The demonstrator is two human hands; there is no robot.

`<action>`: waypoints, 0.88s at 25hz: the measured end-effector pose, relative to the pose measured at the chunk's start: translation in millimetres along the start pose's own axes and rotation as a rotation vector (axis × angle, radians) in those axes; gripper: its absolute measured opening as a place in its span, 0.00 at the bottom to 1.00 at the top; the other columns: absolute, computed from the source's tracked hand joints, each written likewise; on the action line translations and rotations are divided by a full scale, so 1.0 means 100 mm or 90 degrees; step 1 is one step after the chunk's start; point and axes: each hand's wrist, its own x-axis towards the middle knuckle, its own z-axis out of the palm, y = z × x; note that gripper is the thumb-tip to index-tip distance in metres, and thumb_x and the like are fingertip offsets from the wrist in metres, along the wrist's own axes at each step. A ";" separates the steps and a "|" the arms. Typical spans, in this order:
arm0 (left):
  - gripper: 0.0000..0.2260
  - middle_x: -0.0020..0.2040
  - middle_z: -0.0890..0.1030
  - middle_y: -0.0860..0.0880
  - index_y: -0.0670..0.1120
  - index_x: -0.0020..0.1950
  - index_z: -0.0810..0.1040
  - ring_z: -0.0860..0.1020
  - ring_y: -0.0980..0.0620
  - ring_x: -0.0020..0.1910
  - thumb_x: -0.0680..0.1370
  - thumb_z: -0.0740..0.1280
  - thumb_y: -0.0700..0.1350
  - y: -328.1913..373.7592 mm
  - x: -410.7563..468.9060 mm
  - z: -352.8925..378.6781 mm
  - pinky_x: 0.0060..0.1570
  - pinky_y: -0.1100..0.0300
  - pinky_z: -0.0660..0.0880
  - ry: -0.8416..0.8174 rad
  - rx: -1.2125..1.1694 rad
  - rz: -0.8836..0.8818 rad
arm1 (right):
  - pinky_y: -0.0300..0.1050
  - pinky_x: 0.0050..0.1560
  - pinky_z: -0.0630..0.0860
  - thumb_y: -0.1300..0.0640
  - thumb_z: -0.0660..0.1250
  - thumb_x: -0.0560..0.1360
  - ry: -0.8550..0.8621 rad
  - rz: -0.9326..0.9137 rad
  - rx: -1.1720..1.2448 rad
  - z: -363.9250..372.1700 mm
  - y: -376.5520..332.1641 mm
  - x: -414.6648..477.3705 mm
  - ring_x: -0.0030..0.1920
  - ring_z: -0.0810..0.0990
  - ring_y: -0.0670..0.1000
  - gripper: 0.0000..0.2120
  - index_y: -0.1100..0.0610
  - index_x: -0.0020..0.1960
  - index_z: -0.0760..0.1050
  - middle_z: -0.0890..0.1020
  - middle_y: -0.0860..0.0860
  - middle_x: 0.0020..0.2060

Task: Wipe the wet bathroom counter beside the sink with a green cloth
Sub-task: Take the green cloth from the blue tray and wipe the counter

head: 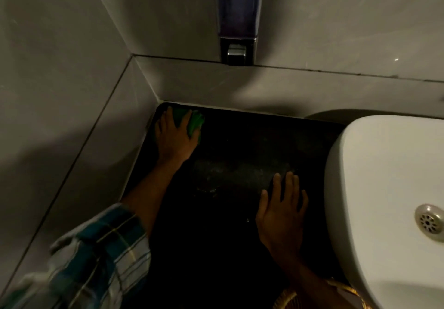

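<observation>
Head view, dim light. The dark tabletop (240, 145) fills the middle of the frame, boxed by grey tiled walls (72, 68) on its left and far sides.

My left hand (174, 138) sits at the far-left corner of the tabletop, palm down, fingers spread over the green cloth (195, 122). Left grip: pressing and holding the cloth flat against the surface, thumb hooked over its right side. The cloth is bunched; only its far and right parts show past the fingers, just beside the far wall joint. The forearm runs back along the left edge to a plaid sleeve (96, 255) at the near-left.

My right hand (282, 215) rests flat on the tabletop near its right edge, fingers extended and slightly apart, grip released, nothing in it. It lies just beside the white sink (384, 188), which overhangs the right side of the tabletop. The metal drain (430, 222) shows in the basin at the right edge of the frame.

Between the two hands, a pale speckled patch (230, 176) across the centre of the tabletop: probably water film and droplets, though the low light makes it hard to be sure.

On the far wall above the tabletop hangs a soap dispenser (237, 17) with a purple-tinted body and chrome nozzle.
</observation>
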 end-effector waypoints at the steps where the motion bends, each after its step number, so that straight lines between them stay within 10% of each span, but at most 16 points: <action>1: 0.24 0.76 0.60 0.35 0.53 0.72 0.66 0.59 0.35 0.74 0.77 0.58 0.59 0.16 0.07 0.05 0.73 0.38 0.54 -0.011 -0.005 0.025 | 0.60 0.72 0.58 0.49 0.51 0.79 0.000 -0.004 0.004 -0.01 -0.01 0.00 0.74 0.64 0.60 0.25 0.60 0.71 0.68 0.69 0.62 0.71; 9: 0.24 0.78 0.57 0.40 0.60 0.70 0.66 0.57 0.38 0.75 0.75 0.57 0.62 1.11 -0.93 0.09 0.72 0.41 0.54 -0.071 -0.004 0.284 | 0.45 0.65 0.62 0.65 0.56 0.72 0.090 0.226 0.525 -0.23 0.12 0.05 0.63 0.72 0.63 0.20 0.70 0.63 0.68 0.74 0.67 0.61; 15: 0.28 0.79 0.56 0.42 0.65 0.74 0.55 0.55 0.41 0.77 0.74 0.53 0.66 0.30 -2.58 0.02 0.72 0.43 0.52 -0.100 0.023 0.324 | 0.57 0.70 0.63 0.69 0.59 0.75 0.014 0.180 0.401 -0.26 0.06 0.03 0.68 0.69 0.66 0.15 0.70 0.61 0.71 0.71 0.69 0.65; 22: 0.25 0.77 0.60 0.37 0.54 0.72 0.67 0.59 0.37 0.75 0.75 0.59 0.58 0.00 -1.38 -0.16 0.72 0.38 0.56 -0.027 0.034 0.071 | 0.61 0.72 0.61 0.59 0.60 0.77 0.019 0.057 0.087 -0.08 0.00 0.02 0.72 0.67 0.62 0.19 0.64 0.66 0.72 0.73 0.63 0.67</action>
